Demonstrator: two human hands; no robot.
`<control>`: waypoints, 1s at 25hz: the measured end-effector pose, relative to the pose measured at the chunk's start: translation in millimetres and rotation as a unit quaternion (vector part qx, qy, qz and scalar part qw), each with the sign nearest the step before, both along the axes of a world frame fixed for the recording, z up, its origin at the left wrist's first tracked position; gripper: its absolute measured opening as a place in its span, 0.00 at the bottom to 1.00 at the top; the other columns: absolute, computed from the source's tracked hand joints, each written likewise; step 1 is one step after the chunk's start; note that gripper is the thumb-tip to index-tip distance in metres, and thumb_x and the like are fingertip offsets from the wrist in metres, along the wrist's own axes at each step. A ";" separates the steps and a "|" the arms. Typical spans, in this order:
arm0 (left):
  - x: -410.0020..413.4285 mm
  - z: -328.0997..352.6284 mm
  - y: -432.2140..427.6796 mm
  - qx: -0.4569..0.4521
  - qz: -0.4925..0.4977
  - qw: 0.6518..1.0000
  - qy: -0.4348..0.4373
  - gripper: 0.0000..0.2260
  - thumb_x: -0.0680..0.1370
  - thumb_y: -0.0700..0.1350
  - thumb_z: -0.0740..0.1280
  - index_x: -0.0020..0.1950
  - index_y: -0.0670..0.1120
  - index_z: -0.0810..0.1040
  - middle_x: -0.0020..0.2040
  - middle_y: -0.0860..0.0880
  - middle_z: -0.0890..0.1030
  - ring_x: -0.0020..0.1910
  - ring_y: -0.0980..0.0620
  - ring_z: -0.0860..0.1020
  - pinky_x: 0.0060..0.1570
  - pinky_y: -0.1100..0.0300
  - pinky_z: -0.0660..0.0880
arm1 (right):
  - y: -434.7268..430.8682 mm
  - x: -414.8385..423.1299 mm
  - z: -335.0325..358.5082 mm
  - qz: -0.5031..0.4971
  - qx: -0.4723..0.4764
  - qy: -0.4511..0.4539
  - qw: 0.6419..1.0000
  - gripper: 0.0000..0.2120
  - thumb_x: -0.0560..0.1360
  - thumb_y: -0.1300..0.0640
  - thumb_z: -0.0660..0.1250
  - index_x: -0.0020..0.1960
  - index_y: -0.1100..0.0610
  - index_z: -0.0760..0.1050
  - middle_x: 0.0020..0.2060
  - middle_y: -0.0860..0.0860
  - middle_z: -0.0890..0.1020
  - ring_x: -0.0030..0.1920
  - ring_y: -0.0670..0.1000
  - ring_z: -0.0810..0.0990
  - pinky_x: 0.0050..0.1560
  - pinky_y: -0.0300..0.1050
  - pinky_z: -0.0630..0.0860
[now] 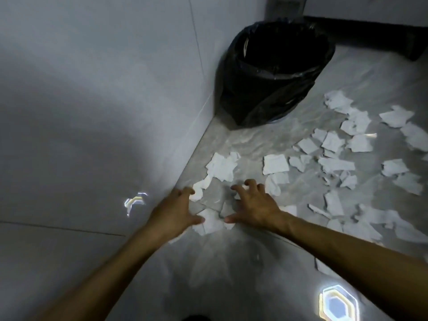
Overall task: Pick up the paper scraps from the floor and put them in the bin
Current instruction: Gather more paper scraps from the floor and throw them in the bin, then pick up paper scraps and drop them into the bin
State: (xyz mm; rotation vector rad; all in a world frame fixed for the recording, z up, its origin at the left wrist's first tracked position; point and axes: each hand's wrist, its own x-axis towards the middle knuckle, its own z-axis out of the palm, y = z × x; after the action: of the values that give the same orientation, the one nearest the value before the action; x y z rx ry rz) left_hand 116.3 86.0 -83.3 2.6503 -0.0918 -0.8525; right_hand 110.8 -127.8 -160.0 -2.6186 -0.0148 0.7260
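Head view: looked down at a grey marbled tile floor where it met a pale tiled wall.
Left hand: the bare left hand was spread open, palm down, close to the wall's base, its thumb touching a torn white scrap of paper.
Right hand: the bare right hand was likewise open with fingers curled like a claw, pressing on the floor just beside the left; nothing was clamped in it.
Scraps: the torn white paper scraps lay scattered over the floor, a few between and under the hands, most spread off to the right.
Bin: a round bin lined with a black plastic bag stood against the wall beyond the hands, well apart from them, its mouth open; whether it held anything could not be told.
Reflections: bright lamp glints showed on floor and wall.
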 end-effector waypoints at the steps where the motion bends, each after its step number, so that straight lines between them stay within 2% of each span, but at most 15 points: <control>1: -15.4 -15.6 8.5 0.043 -0.005 0.999 0.012 0.36 0.68 0.61 0.73 0.72 0.52 0.63 0.73 0.46 0.67 0.68 0.44 0.70 0.64 0.49 0.71 | 8.2 -7.0 -9.9 0.004 -0.019 -0.026 0.999 0.41 0.61 0.31 0.69 0.70 0.42 0.60 0.71 0.55 0.62 0.67 0.60 0.63 0.64 0.56 0.68; 2: -27.3 -29.9 15.1 0.077 -0.010 0.997 0.013 0.39 0.68 0.65 0.70 0.73 0.53 0.60 0.74 0.45 0.65 0.70 0.42 0.68 0.66 0.47 0.69 | 13.8 -12.6 -17.9 0.011 -0.034 -0.058 0.998 0.37 0.64 0.35 0.69 0.69 0.43 0.63 0.70 0.55 0.63 0.66 0.60 0.64 0.63 0.55 0.69; 4: -42.6 -53.1 20.0 0.117 -0.006 0.993 -0.003 0.39 0.68 0.71 0.63 0.73 0.55 0.58 0.73 0.42 0.65 0.69 0.38 0.67 0.65 0.45 0.69 | 16.8 -20.1 -27.7 0.005 -0.017 -0.112 0.994 0.22 0.70 0.47 0.70 0.62 0.50 0.71 0.64 0.56 0.70 0.60 0.58 0.70 0.57 0.51 0.72; 6: -47.2 -68.7 15.4 0.133 0.006 0.991 -0.032 0.35 0.69 0.74 0.57 0.71 0.58 0.58 0.71 0.39 0.64 0.67 0.35 0.67 0.61 0.44 0.70 | 9.2 -23.0 -25.7 -0.039 0.059 -0.118 0.990 0.07 0.73 0.57 0.66 0.51 0.55 0.77 0.53 0.56 0.78 0.52 0.57 0.76 0.49 0.46 0.74; 7: -47.5 -75.5 11.0 0.130 0.015 0.990 -0.047 0.32 0.70 0.73 0.56 0.69 0.60 0.59 0.70 0.39 0.64 0.66 0.35 0.68 0.59 0.44 0.72 | 1.6 -25.1 -22.7 -0.062 0.092 -0.121 0.986 0.04 0.72 0.61 0.65 0.46 0.56 0.78 0.47 0.55 0.80 0.48 0.56 0.79 0.46 0.44 0.74; 9: -46.0 -85.3 -0.6 0.119 0.022 0.988 -0.093 0.27 0.72 0.71 0.58 0.66 0.60 0.62 0.66 0.41 0.66 0.62 0.38 0.70 0.54 0.48 0.73 | -20.2 -29.9 -16.2 -0.127 0.119 -0.155 0.972 0.07 0.69 0.65 0.66 0.42 0.54 0.78 0.39 0.50 0.80 0.41 0.52 0.79 0.39 0.38 0.72; 10: -44.7 -88.8 -6.0 0.111 0.016 0.986 -0.121 0.24 0.73 0.68 0.60 0.65 0.59 0.64 0.63 0.42 0.68 0.60 0.40 0.72 0.51 0.51 0.73 | -33.1 -34.0 -13.7 -0.163 0.123 -0.174 0.963 0.09 0.69 0.65 0.66 0.43 0.53 0.77 0.38 0.48 0.79 0.39 0.49 0.78 0.37 0.34 0.71; 13: -39.7 -93.9 -18.9 0.019 -0.007 0.987 -0.159 0.11 0.78 0.52 0.65 0.60 0.53 0.73 0.57 0.45 0.74 0.55 0.45 0.75 0.46 0.60 0.68 | -68.7 -55.2 -12.0 -0.263 0.125 -0.137 0.947 0.14 0.73 0.65 0.65 0.57 0.53 0.75 0.43 0.50 0.79 0.37 0.43 0.77 0.36 0.30 0.70; 14: -37.8 -92.8 -20.8 -0.024 -0.009 0.988 -0.154 0.07 0.78 0.46 0.66 0.56 0.49 0.76 0.55 0.44 0.77 0.54 0.45 0.76 0.45 0.61 0.69 | -75.8 -62.1 -14.9 -0.270 0.113 -0.121 0.949 0.13 0.74 0.64 0.65 0.58 0.55 0.74 0.46 0.52 0.79 0.39 0.45 0.77 0.38 0.31 0.71; 16: -28.1 -88.2 -22.7 -0.099 0.010 0.982 -0.159 0.04 0.77 0.39 0.67 0.51 0.43 0.79 0.51 0.43 0.80 0.50 0.43 0.79 0.46 0.57 0.73 | -83.0 -67.9 -22.6 -0.233 0.063 -0.134 0.961 0.08 0.74 0.62 0.66 0.53 0.61 0.76 0.47 0.58 0.80 0.44 0.55 0.79 0.43 0.41 0.71; 18: -9.0 -80.8 -22.6 -0.139 0.045 0.969 -0.197 0.07 0.76 0.37 0.68 0.53 0.41 0.78 0.50 0.44 0.81 0.48 0.45 0.79 0.45 0.58 0.73 | -80.4 -64.2 -25.8 -0.203 0.035 -0.139 0.969 0.06 0.73 0.62 0.67 0.48 0.63 0.78 0.45 0.61 0.80 0.46 0.61 0.79 0.41 0.43 0.68; 20: 9.1 -75.7 -22.8 -0.120 0.073 0.970 -0.200 0.12 0.76 0.38 0.69 0.59 0.42 0.74 0.52 0.48 0.79 0.46 0.50 0.77 0.41 0.69 0.67 | -75.8 -57.2 -23.7 -0.201 0.034 -0.137 0.969 0.04 0.73 0.64 0.66 0.47 0.63 0.78 0.45 0.60 0.78 0.46 0.60 0.78 0.41 0.40 0.65; 21: 16.0 -77.2 -22.7 -0.093 0.084 0.975 -0.185 0.13 0.77 0.39 0.69 0.60 0.42 0.73 0.53 0.47 0.80 0.45 0.49 0.76 0.40 0.70 0.66 | -74.0 -52.7 -20.9 -0.204 0.039 -0.144 0.968 0.05 0.72 0.67 0.65 0.47 0.63 0.78 0.47 0.59 0.76 0.47 0.59 0.77 0.41 0.38 0.64; 23: 25.4 -80.7 -21.1 -0.044 0.102 0.983 -0.149 0.10 0.77 0.43 0.68 0.56 0.41 0.75 0.54 0.43 0.82 0.43 0.47 0.75 0.41 0.63 0.67 | -69.7 -40.3 -11.4 -0.194 0.056 -0.167 0.965 0.09 0.70 0.71 0.64 0.48 0.62 0.77 0.50 0.59 0.75 0.49 0.58 0.75 0.43 0.37 0.63; 25: 29.8 -83.0 -19.3 -0.028 0.093 0.987 -0.126 0.09 0.78 0.45 0.67 0.53 0.40 0.78 0.53 0.41 0.83 0.42 0.48 0.75 0.41 0.61 0.67 | -65.9 -22.4 5.0 -0.179 0.073 -0.203 0.960 0.10 0.69 0.72 0.64 0.47 0.63 0.78 0.49 0.59 0.77 0.47 0.57 0.76 0.44 0.40 0.66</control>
State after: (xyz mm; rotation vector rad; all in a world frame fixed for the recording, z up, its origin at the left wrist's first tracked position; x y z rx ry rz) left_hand 146.1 66.7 -166.4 2.6493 0.0678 -0.4476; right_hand 88.4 -193.8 -155.0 -2.4819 0.2682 0.0551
